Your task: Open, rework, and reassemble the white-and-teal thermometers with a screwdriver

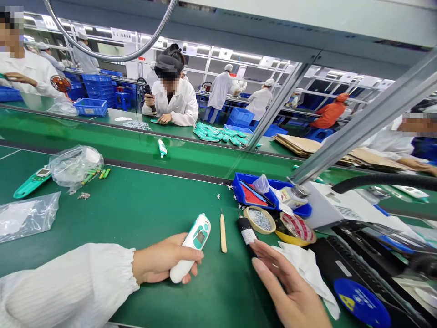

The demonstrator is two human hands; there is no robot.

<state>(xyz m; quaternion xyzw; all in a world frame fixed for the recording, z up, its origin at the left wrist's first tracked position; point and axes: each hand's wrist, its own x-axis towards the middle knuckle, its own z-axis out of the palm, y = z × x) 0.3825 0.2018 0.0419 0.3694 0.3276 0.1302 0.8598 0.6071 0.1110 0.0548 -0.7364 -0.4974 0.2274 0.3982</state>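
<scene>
My left hand (167, 259) is closed around a white and teal ear thermometer (186, 253), its small grey screen and buttons facing up. My right hand (290, 284) has its fingers stretched out at the lower end of a black electric screwdriver (246, 231) with a white label. Whether the fingertips touch it I cannot tell. Between the two hands a thin tool with a pale wooden handle (223, 232) lies on the green work surface (136, 214).
A blue bin (241, 193), a dish of small screws (260, 219) and tape rolls (297, 228) stand right. Left lie a plastic bag (77, 166) and a teal device (32, 182). Beyond, a green conveyor (205, 161) carries another thermometer (162, 148); a co-worker (174, 98) sits opposite.
</scene>
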